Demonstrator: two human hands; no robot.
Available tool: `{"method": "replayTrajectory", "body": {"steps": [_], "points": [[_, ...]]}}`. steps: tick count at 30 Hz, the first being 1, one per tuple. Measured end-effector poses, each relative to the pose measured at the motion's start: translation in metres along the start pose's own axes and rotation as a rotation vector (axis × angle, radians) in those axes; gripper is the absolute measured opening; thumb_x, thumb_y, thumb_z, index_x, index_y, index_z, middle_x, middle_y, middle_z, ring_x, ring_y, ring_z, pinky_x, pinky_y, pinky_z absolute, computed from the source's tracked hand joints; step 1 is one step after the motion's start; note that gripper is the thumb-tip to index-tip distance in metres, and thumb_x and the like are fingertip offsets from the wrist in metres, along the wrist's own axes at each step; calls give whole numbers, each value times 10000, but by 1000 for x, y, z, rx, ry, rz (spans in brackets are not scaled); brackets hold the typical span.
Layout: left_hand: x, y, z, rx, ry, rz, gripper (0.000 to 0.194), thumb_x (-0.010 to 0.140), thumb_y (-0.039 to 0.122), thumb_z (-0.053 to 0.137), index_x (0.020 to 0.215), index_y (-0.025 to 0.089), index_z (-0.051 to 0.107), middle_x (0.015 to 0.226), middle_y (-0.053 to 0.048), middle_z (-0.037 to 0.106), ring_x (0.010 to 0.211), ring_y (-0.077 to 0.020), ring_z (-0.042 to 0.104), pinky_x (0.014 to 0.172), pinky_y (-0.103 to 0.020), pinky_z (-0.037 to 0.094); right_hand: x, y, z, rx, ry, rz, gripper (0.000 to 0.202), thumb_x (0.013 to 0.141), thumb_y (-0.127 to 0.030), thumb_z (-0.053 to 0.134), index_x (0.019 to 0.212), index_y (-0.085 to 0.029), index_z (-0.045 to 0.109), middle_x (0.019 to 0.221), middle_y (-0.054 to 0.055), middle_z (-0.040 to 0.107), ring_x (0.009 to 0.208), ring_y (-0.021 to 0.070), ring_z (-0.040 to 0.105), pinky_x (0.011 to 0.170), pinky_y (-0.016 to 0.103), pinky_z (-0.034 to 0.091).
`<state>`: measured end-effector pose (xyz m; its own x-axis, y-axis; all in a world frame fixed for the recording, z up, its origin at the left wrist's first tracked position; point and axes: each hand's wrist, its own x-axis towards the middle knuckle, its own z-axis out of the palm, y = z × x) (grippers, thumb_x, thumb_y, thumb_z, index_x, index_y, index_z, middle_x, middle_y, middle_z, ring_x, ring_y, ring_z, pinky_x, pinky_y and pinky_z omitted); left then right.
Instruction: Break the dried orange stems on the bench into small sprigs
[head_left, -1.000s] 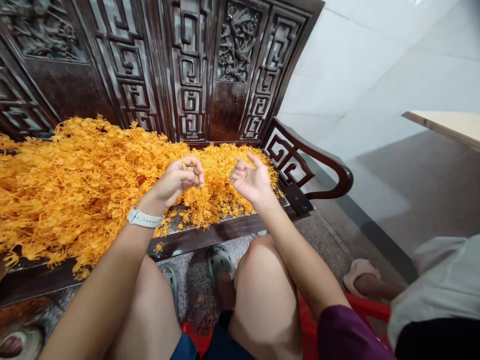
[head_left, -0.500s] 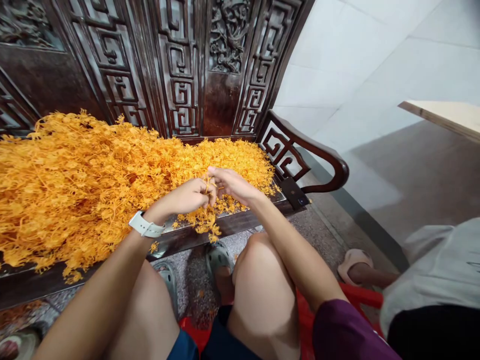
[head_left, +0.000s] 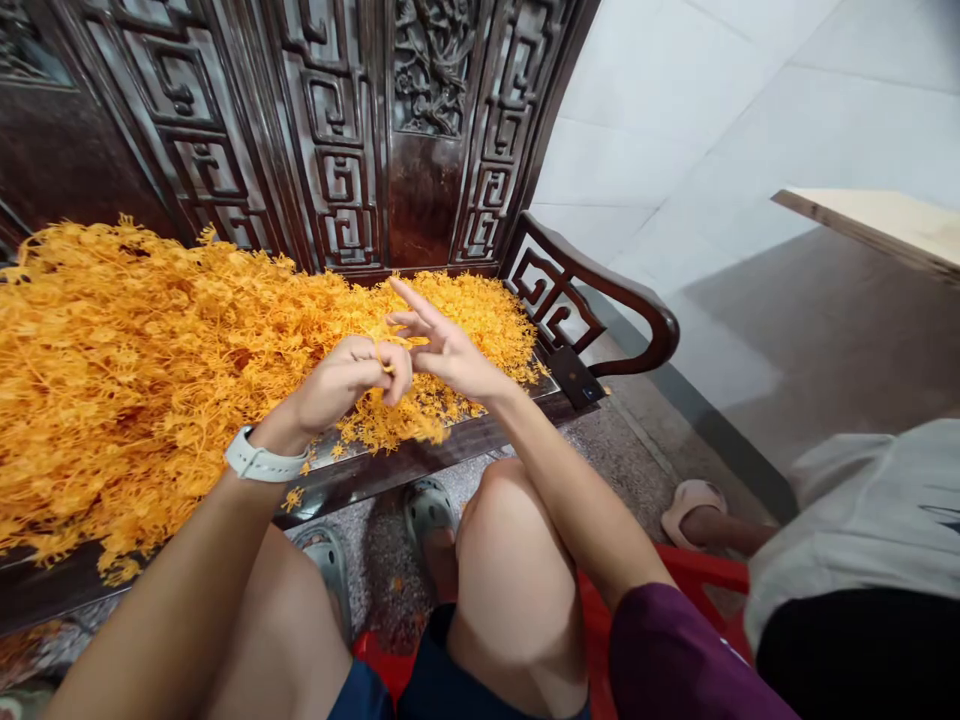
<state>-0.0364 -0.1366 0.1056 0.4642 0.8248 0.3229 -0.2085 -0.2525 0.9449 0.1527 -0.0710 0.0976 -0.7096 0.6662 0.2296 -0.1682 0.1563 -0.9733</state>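
Where the two hands meet above the front of the orange pile [head_left: 187, 370], the left hand [head_left: 356, 380] is curled nearly into a fist, with a thin orange strand [head_left: 383, 356] gripped in it and crossing its fingers. Just beside it, its fingers close to those knuckles, the right hand [head_left: 461, 362] is wide, index finger stretched out and the others loosely spread; I cannot tell whether any bit of strand is caught between them. A loose clump [head_left: 429, 428] shows blurred just below the hands, and the pile spreads beneath and behind them, banked highest to the left of the left hand on the carved wooden seat [head_left: 367, 470]. A phone [head_left: 576, 378] lies to the right of the right hand, near the armrest [head_left: 641, 325], and the left wrist wears a pale watch [head_left: 262, 458]. To handle the strand well, I'd say, the left fingers should pin it firmly but without squeezing, since such thin, branching pieces look apt to snag on one another or snap. The right fingertips would do best working close to that grip, with light, even pulls rather than jerks. Staying a little above the pile should help too, so that loose ends don't drag up neighbouring pieces or catch on the watch strap.
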Motion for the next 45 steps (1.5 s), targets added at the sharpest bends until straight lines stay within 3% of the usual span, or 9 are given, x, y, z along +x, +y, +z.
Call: {"method": "replayTrajectory", "body": {"steps": [3, 8, 19, 22, 27, 30, 35, 38, 45], "points": [[-2, 2, -7, -272, 58, 94, 195, 730, 213, 583, 553, 179, 658, 500, -49, 530, 524, -162, 497, 557, -333, 390, 0, 8, 2, 14, -136, 28, 894, 815, -151, 749, 1632, -260, 405, 1236, 66, 714, 1107, 193, 636, 907, 315, 529], [-2, 10, -14, -468, 211, 88, 294, 805, 333, 635, 559, 170, 632, 478, -20, 427, 453, -122, 441, 483, -281, 381, 2, 11, 4, -76, -26, -27, 229, 841, -285, 843, 1013, -164, 753, 914, -1, 683, 820, 112, 570, 787, 285, 469], [8, 1, -6, -83, 492, -18, 833, 921, 902, 244, 997, 240, 743, 1052, -122, 760, 1049, -276, 696, 846, -410, 569, 0, -11, 8, 52, 292, 41, 281, 813, -462, 839, 954, -253, 716, 865, -10, 606, 703, 118, 437, 634, 282, 384], [11, -15, -7, 74, 475, -69, 747, 962, 834, 326, 993, 219, 750, 1114, -126, 765, 1143, -294, 664, 942, -434, 524, 0, -11, 7, 104, 343, 57, 265, 832, -453, 812, 971, -256, 704, 790, -23, 539, 662, 113, 372, 576, 273, 309], [11, -40, -12, 78, 398, -28, 285, 854, 412, 661, 1037, 210, 744, 1187, -92, 749, 1164, -275, 646, 1014, -416, 488, 1, -7, 2, 236, 419, 145, 189, 884, -382, 727, 944, -234, 624, 706, -50, 499, 556, 82, 271, 514, 253, 198], [10, -37, -8, 187, 314, -22, 357, 755, 224, 717, 1111, 206, 718, 1211, -73, 729, 1168, -243, 629, 1056, -394, 462, 1, -4, 2, 292, 471, 154, 192, 856, -310, 708, 882, -233, 534, 670, -66, 513, 523, 72, 268, 501, 240, 200], [12, -26, 6, 373, 369, -13, 195, 893, 372, 757, 921, 193, 684, 907, -18, 686, 852, -157, 604, 848, -320, 468, 5, -1, 6, 191, 501, 181, 176, 805, -231, 689, 922, -227, 558, 615, -77, 504, 490, 64, 273, 490, 248, 135], [13, -27, 6, 329, 421, -16, 352, 972, 461, 663, 738, 204, 605, 657, 17, 541, 626, -125, 476, 624, -297, 383, 7, 2, 6, 96, 503, 171, 186, 791, -261, 724, 914, -224, 589, 606, -73, 492, 503, 72, 309, 492, 260, 137], [10, -24, 0, 235, 526, -13, 371, 932, 598, 713, 932, 231, 657, 502, 63, 474, 451, -109, 394, 482, -287, 264, 6, 7, 6, -114, 385, 96, 264, 831, -402, 784, 921, -211, 626, 672, -48, 551, 597, 102, 452, 543, 271, 288]]}}
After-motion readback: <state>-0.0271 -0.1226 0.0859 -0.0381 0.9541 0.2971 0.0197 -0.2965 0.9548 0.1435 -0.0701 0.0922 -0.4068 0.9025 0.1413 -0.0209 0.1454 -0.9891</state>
